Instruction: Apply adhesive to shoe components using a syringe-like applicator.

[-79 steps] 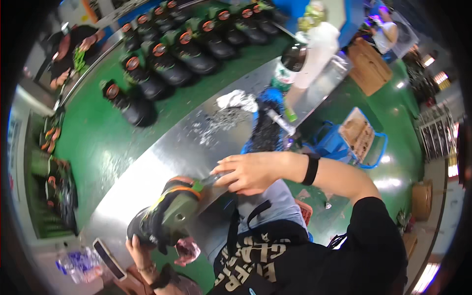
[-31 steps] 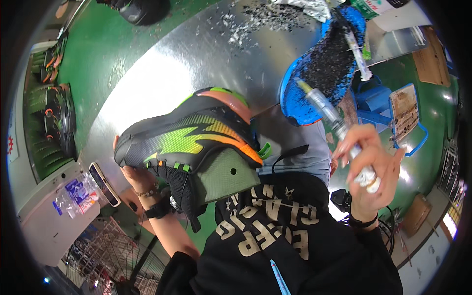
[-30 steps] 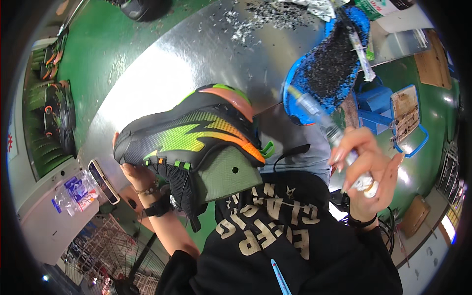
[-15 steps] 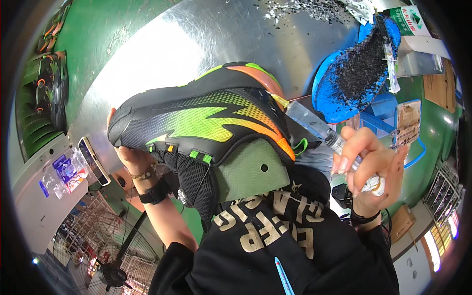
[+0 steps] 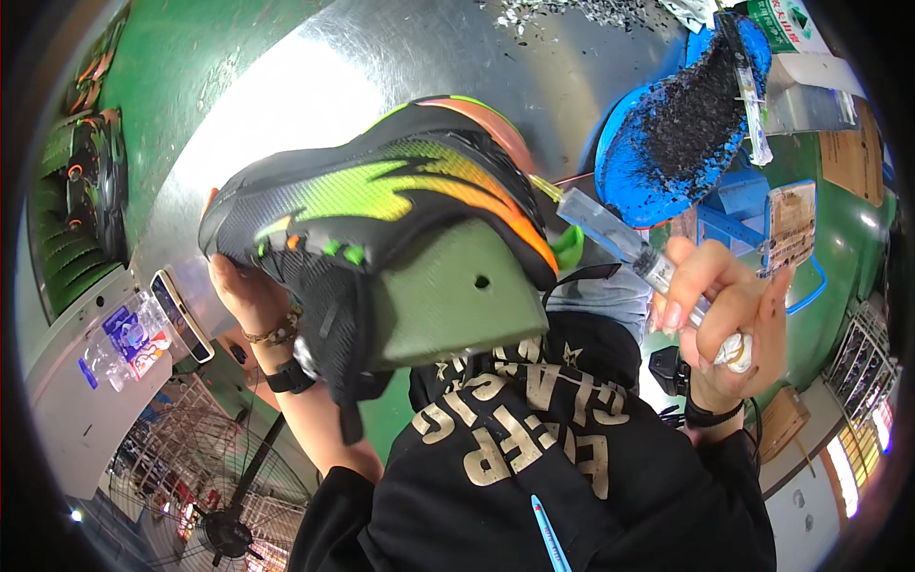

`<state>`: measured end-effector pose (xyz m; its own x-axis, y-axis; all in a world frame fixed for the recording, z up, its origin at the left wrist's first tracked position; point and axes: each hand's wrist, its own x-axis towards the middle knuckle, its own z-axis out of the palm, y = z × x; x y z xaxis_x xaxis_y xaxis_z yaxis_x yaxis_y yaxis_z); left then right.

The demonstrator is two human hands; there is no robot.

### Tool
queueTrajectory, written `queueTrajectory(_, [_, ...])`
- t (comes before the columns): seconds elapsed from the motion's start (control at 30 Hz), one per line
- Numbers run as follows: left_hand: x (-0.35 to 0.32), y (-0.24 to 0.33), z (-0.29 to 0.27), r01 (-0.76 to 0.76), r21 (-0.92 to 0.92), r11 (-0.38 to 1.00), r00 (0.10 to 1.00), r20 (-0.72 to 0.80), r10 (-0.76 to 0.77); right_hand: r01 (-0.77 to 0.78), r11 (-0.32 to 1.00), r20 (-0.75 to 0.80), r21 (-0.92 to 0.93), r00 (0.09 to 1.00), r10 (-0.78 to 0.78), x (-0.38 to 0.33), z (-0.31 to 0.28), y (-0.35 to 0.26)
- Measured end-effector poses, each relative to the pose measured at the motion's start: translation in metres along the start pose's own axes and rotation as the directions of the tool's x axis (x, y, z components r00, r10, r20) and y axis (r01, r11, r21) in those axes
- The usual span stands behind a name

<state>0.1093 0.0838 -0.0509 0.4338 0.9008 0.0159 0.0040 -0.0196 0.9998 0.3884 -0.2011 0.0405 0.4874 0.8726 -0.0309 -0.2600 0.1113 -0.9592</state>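
A black shoe (image 5: 381,186) with a green-to-orange side pattern lies on its side, stretched over a green shoe last (image 5: 448,305). My left hand (image 5: 250,296) is closed around its toe end; some of the fingers are hidden beneath. In my right hand (image 5: 729,315) is a clear syringe (image 5: 600,227) with a yellow tip, slanting toward the shoe's heel. That tip is at the sole edge by the heel; whether it touches is hard to see. A crumpled white wrapping (image 5: 734,353) shows at the plunger end, against my palm.
Right of the shoe, a blue tray (image 5: 610,186) holds black scraps, with another syringe (image 5: 753,105) across its edge. Paler scraps (image 5: 562,11) litter the metal tabletop (image 5: 457,67). A phone (image 5: 181,315), a plastic bottle (image 5: 129,338) and a fan (image 5: 224,520) are at left, below racked shoes (image 5: 100,181).
The shoe has tilted and shifted slightly left, with more of the last's underside turned into view. My right hand and the syringe have barely moved, staying near the heel.
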Motion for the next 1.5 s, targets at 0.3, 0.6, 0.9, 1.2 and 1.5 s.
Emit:
queueTrajectory(0.3, [-0.015, 0.025, 0.007, 0.316, -0.146, 0.937, 0.938, -0.103, -0.332, 0.068, 0.997, -0.007, 0.035, 0.998, -0.067, 0.028, 0.006, 0.022])
queueTrajectory(0.6, [-0.084, 0.053, 0.045, 0.789, -0.122, 0.602, 0.567, 0.521, -0.638, 0.094, 0.993, -0.028, 0.073, 0.995, -0.093, 0.021, 0.004, 0.029])
queueTrajectory(0.9, [-0.099, 0.068, 0.079, 0.773, -0.494, 0.397, 0.628, 0.514, -0.583, 0.103, 0.982, -0.049, 0.161, 0.994, -0.096, 0.012, 0.014, 0.027])
queueTrajectory(1.2, [-0.099, 0.069, 0.061, 0.766, -0.581, 0.275, 0.590, 0.465, -0.660, 0.089, 0.994, -0.034, 0.069, 0.996, -0.087, 0.010, 0.022, 0.018])
queueTrajectory(1.5, [-0.103, 0.058, 0.056, 0.695, -0.674, 0.251, 0.667, 0.475, -0.573, 0.059, 0.967, 0.010, 0.248, 0.998, -0.064, 0.014, 0.011, 0.025])
